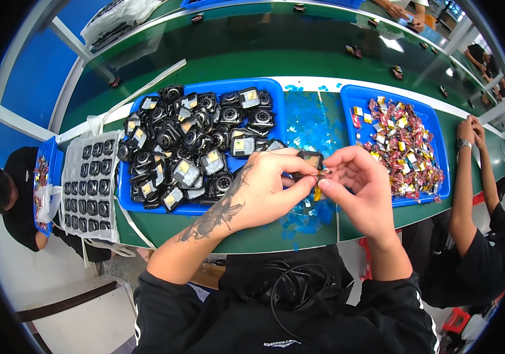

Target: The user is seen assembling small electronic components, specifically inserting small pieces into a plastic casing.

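Both of my hands meet over the strip of bench between two blue trays. In my left hand (270,186) is a dark watch case (311,157), tilted up and partly hidden by the fingers. My right hand (363,186) is closed, thumb and fingertips pinched together against the case. Between the fingertips shows a small part with a reddish edge and a yellow end (317,193), too small to make out fully. Left of my hands, a blue tray (280,97) is heaped with black watch cases (187,171). On the right, another blue tray (347,94) holds many small red, yellow and silver battery-like parts (406,153).
Scraps of blue film (311,118) litter the green bench between the trays. A white moulded tray (90,183) with rows of watch cases lies at far left. Beyond runs a green conveyor belt (252,53) carrying scattered small parts. Co-workers sit on both sides.
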`<move>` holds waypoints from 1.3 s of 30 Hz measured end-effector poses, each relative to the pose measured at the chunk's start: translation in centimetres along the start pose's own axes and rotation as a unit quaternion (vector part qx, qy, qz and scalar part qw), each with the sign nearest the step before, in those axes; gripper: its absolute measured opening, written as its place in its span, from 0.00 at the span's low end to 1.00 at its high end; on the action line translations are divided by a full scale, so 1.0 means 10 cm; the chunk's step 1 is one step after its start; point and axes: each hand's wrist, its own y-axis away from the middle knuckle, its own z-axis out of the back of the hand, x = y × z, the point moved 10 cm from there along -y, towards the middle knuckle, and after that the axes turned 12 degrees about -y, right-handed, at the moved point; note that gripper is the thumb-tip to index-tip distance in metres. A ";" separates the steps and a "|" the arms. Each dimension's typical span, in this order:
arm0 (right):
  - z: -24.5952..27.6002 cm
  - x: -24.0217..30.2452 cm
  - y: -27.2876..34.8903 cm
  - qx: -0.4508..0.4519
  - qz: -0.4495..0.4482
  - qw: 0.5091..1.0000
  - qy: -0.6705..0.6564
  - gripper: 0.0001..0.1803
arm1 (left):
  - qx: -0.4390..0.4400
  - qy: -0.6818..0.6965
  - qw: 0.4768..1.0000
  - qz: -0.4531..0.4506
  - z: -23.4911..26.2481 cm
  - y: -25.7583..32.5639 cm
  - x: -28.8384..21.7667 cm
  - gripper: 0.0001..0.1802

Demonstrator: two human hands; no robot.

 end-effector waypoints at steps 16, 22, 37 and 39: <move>0.14 -0.07 0.04 -0.118 0.094 0.988 -0.043 0.15 | -0.058 0.255 0.965 -0.034 -0.07 -0.02 -0.01 0.21; 0.11 -0.04 0.01 -0.129 0.125 0.983 0.026 0.17 | -0.063 0.254 0.965 -0.035 -0.08 -0.02 0.00 0.24; 0.31 0.26 -1.71 -0.020 0.021 0.970 0.239 0.26 | -0.257 -0.489 0.822 -0.138 0.75 0.21 -0.14 0.12; 0.58 0.08 -2.18 -0.091 -0.038 0.961 0.258 0.26 | -0.233 -0.502 0.815 -0.173 0.75 0.31 0.02 0.11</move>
